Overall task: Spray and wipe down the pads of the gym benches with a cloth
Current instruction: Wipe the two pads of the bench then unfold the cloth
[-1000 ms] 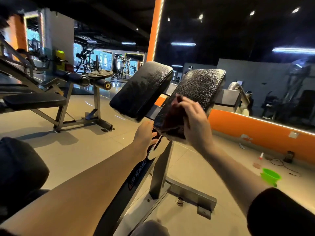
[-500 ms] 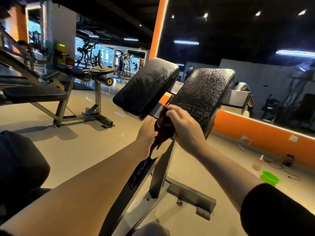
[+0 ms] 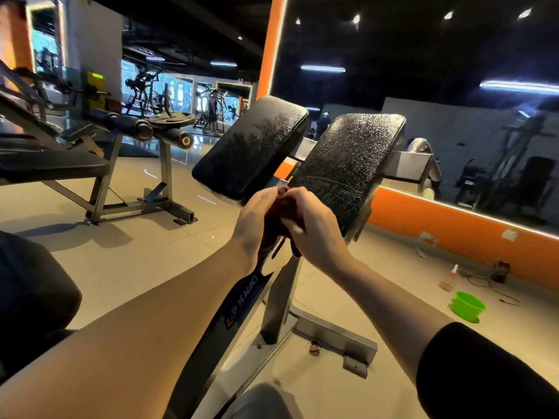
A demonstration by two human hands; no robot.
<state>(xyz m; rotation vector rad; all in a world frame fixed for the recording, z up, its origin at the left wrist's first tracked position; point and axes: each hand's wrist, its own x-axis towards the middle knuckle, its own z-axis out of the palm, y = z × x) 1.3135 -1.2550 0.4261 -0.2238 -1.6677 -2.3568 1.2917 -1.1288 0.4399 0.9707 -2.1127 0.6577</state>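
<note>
Both hands, left hand (image 3: 257, 220) and right hand (image 3: 311, 225), curl fingers around a dark cloth (image 3: 276, 217) just below the right pad (image 3: 348, 170), apparently refolding it for wiping.

Two tilted pads stand side by side before me, the left pad (image 3: 251, 146) beside the right pad (image 3: 348, 167), both on the bench frame (image 3: 281, 297). My left hand (image 3: 254, 219) and right hand (image 3: 311, 228) meet at their lower edges, the cloth (image 3: 276, 216) bunched between them. A tub (image 3: 467, 305) sits on the floor (image 3: 151, 261) to my right, what seems a spray bottle (image 3: 452, 272) just behind it, and another bench (image 3: 60, 167) stands off left.
</note>
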